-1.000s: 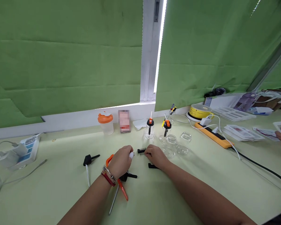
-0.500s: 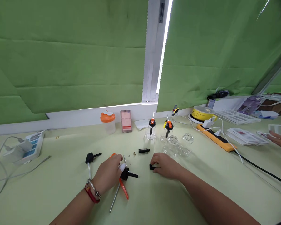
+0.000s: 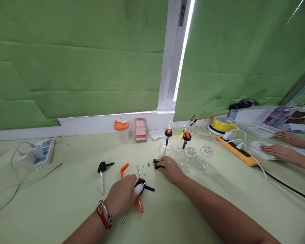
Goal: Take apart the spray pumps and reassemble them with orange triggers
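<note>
My left hand [image 3: 123,195], with a white wrap on the thumb, is closed around a black-headed part with a metal rod and black side arm [image 3: 149,188]. A bent orange piece [image 3: 124,168] and an orange handle [image 3: 139,205] show beside it. A metal rod [image 3: 125,217] sticks out below. My right hand [image 3: 170,169] pinches a small black block [image 3: 156,166], close in front of a black piece with a coil spring [image 3: 156,161]. Tiny brass and clear bits [image 3: 148,165] lie between my hands. Another black-headed rod [image 3: 102,167] lies to the left.
Two glass jars with black-and-orange tops [image 3: 167,144] [image 3: 185,139] stand behind open glass jars [image 3: 186,164]. An orange-lidded cup [image 3: 121,130] and a pink card [image 3: 140,130] are at the back. Power strips [image 3: 239,150] [image 3: 47,156] with cables flank the table. Another person's hands [image 3: 282,151] work at right.
My right hand has moved left and away from me, bringing the black block up to the spring piece. My left hand stays on the black-headed part. The other person's hands have reached further in.
</note>
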Demonstrator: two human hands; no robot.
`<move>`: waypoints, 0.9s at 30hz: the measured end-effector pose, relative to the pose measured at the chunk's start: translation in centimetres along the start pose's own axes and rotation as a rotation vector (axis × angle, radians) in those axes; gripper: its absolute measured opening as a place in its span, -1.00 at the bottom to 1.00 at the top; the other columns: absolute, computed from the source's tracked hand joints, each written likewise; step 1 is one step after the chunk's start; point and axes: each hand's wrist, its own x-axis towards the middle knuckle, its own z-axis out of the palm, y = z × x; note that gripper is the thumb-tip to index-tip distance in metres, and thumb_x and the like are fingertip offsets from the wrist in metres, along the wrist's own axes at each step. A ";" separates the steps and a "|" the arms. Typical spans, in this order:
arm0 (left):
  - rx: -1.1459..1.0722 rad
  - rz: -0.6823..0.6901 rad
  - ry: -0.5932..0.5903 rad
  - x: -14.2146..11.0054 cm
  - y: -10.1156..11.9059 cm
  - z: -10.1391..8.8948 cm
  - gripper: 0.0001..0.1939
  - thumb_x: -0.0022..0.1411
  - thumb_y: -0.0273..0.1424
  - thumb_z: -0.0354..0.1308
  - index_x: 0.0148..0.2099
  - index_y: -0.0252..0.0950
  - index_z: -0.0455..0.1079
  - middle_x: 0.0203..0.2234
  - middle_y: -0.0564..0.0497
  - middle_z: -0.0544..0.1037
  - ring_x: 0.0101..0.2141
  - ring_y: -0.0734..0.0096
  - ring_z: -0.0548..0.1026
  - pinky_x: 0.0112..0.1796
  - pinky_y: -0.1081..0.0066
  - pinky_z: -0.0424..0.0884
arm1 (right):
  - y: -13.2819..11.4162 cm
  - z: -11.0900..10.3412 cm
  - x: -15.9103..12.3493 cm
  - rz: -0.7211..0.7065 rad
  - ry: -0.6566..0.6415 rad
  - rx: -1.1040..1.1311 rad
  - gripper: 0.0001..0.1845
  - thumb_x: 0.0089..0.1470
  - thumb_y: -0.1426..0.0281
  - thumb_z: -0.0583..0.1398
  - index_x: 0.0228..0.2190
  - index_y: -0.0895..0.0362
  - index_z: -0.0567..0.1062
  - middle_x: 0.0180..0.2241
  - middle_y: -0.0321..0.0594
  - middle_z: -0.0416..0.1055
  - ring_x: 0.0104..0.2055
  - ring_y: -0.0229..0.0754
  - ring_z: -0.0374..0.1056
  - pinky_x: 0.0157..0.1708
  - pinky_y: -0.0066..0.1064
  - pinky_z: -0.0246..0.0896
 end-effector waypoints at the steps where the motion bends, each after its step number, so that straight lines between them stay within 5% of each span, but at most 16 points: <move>1: -0.007 0.004 -0.010 -0.1 0.0 0.1 -0.74 0.21 -0.15 -0.15 -0.37 -0.22 0.15 -0.44 0.02 0.40 -0.48 0.31 0.35 -0.53 0.42 0.04 | 0.1 0.0 0.0 0.007 0.012 0.001 -0.83 -0.01 0.46 0.21 -0.31 0.11 0.56 -0.27 -0.18 0.42 -0.21 -0.15 0.29 -0.15 -0.33 0.15; 8: 0.048 -0.040 -0.034 -0.1 0.2 1.3 -0.86 0.12 -0.28 -0.04 -0.32 -0.24 0.20 -0.36 -0.02 0.44 -0.41 0.27 0.40 -0.49 0.41 0.09 | -1.6 -1.3 -1.0 0.059 0.043 0.132 -0.87 -0.03 0.38 0.22 -0.38 0.13 0.53 -0.29 -0.19 0.40 -0.23 -0.17 0.27 -0.19 -0.36 0.14; 15: 0.030 -0.011 0.029 0.1 -0.2 2.0 -0.94 0.11 -0.39 -0.05 -0.32 -0.24 0.16 -0.38 -0.03 0.43 -0.42 0.32 0.39 -0.49 0.42 0.09 | -6.0 -0.4 -3.7 0.191 -0.532 0.543 -0.72 -0.02 0.20 0.17 -0.49 0.16 0.49 -0.67 -0.40 0.15 -0.61 -0.38 -0.01 -0.62 -0.52 -0.11; 22: -0.179 -0.029 0.021 0.2 -0.8 2.2 -0.96 0.12 -0.42 -0.07 -0.34 -0.23 0.09 -0.51 0.06 0.36 -0.51 0.39 0.30 -0.53 0.46 0.09 | -8.0 0.3 -4.0 0.440 -0.502 0.879 -0.82 -0.18 0.34 0.24 -0.54 0.18 0.37 -0.66 -0.43 0.19 -0.62 -0.42 0.01 -0.65 -0.54 -0.13; 27: -0.333 0.119 -0.054 0.0 -0.8 2.2 -0.91 0.07 -0.46 -0.03 -0.30 -0.23 0.15 -0.49 0.08 0.36 -0.49 0.43 0.29 -0.50 0.48 0.12 | -7.4 0.5 -3.5 0.569 -0.492 1.071 -0.76 -0.17 0.28 0.23 -0.53 0.14 0.28 -0.72 -0.46 0.21 -0.72 -0.45 -0.01 -0.72 -0.57 -0.19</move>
